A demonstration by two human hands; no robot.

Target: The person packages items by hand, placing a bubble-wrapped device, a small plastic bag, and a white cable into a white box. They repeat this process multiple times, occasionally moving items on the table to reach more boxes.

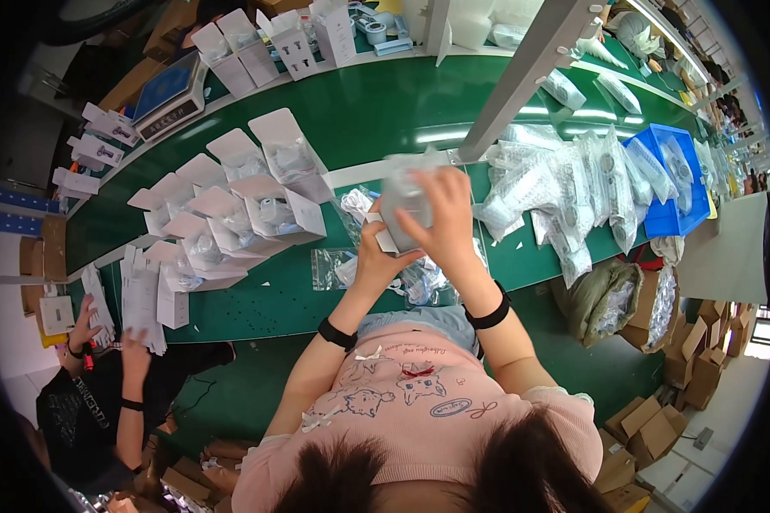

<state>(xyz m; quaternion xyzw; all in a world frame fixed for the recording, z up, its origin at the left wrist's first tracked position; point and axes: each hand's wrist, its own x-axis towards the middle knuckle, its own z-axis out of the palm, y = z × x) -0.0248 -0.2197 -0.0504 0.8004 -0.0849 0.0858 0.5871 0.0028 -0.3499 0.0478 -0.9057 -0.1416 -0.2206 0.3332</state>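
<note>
Above the near edge of the green table, my left hand (375,258) is closed around a small white box (388,240), most of it hidden by my fingers. My right hand (447,209) grips a greyish bubble-wrapped item (407,192) that stands upright at the box's mouth. How far the item sits inside the box cannot be seen. Beneath my hands lie clear plastic bags (348,267) with white parts and cables in them. To the left stand several open white boxes (284,224) with wrapped items inside.
On the right, bubble-wrapped packages (565,184) are heaped beside a blue bin (689,224). A grey metal post (522,81) rises behind them. At the far left, a co-worker's hands (133,352) are at flat white cartons (139,299). Cardboard boxes (646,432) stand on the floor at right.
</note>
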